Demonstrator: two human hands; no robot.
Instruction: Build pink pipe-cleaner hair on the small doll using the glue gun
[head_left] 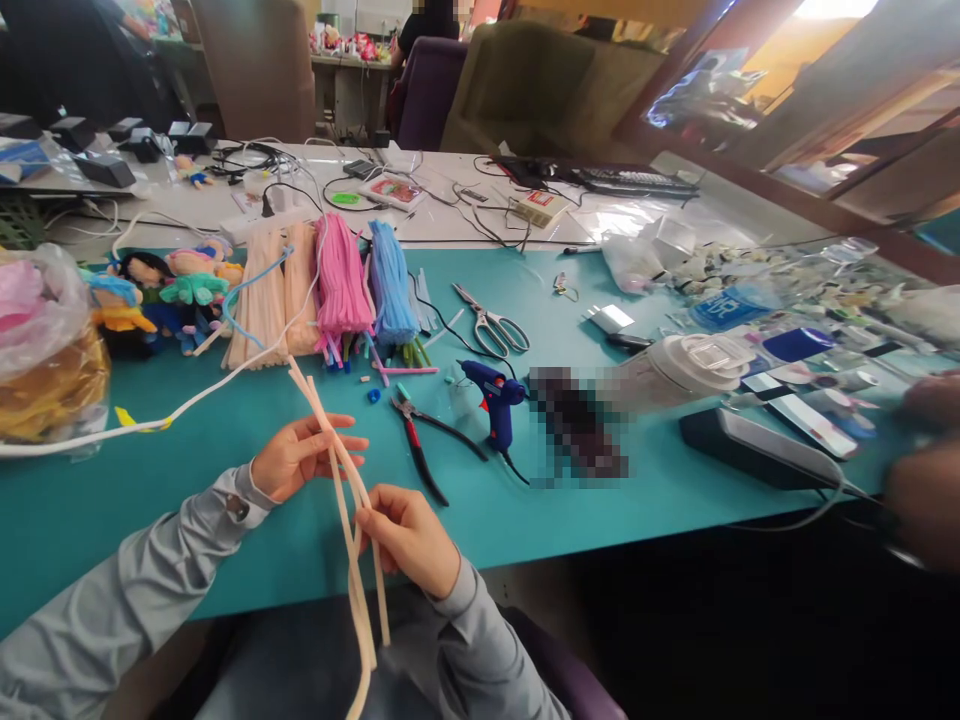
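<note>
Several long peach pipe cleaners (361, 610) run between my hands, their lower ends hanging past the table's front edge. My left hand (304, 455) pinches them near the top, its other fingers partly spread behind. Lower down, my right hand (412, 535) grips them between thumb and fingers. Just beyond stand bundles of pipe cleaners: peach (259, 290), pink (343, 275) and blue (392, 285). Right of my hands lie wire cutters (413, 445) with red and black handles, handles spread. A blue glue gun (496, 395) and scissors (491, 325) are farther right.
Small dolls (191, 280) and a plastic bag (56, 350) sit at the left. A white cable (217, 383) crosses the green table. On the right are a lidded cup (701, 365), a dark device (757, 450) and another person's blurred hand (930, 480).
</note>
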